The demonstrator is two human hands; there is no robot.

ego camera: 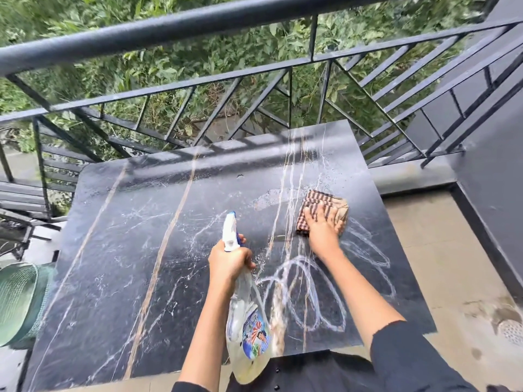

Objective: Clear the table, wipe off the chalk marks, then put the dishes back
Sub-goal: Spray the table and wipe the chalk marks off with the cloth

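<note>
Cloth (319, 200) on surface (127, 250), far right; chalk marks (311, 292) just before it; spray bottle (249, 312) left of marks; railing (169, 26) behind surface.

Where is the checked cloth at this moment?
In the head view, the checked cloth lies on the right side of the dark table, pressed under the right hand, just beyond the white chalk loops.

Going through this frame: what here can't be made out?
Head view only.
The label on the spray bottle: too blurred to read.
The table under the cloth: covered by it and the right hand, so whether the chalk marks run on beneath is hidden.
The green mesh object: cut off by the left edge.
The dishes: none in frame.
</note>
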